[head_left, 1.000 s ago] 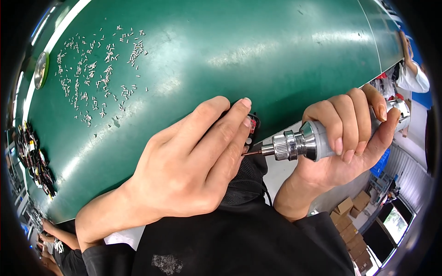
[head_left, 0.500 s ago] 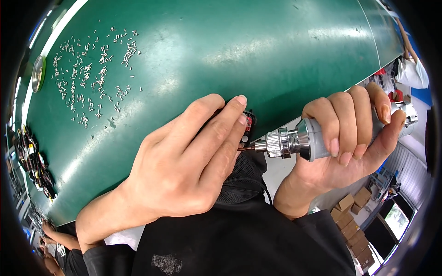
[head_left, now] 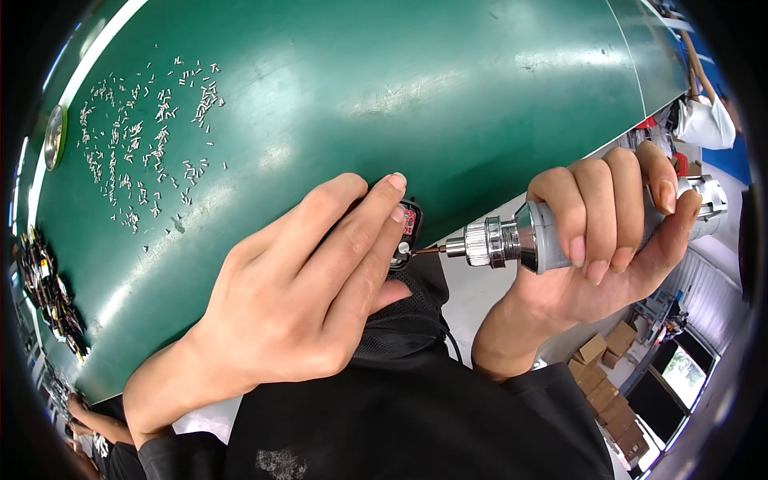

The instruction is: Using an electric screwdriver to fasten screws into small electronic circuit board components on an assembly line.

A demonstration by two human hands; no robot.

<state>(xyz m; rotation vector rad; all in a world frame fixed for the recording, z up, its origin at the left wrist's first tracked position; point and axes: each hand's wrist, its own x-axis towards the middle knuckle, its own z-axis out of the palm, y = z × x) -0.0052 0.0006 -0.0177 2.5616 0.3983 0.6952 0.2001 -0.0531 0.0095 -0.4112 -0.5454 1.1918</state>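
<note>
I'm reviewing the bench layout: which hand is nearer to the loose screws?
Left. The left hand is below and to the right of the screws; the right hand, around the power screwdriver, is much farther right.

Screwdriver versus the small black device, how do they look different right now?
The screwdriver is long, grey and silver; the small black device looks shorter, with a red part showing. The right hand grasps the screwdriver, while the left hand partly covers the small black device. Both are partly hidden.
</note>
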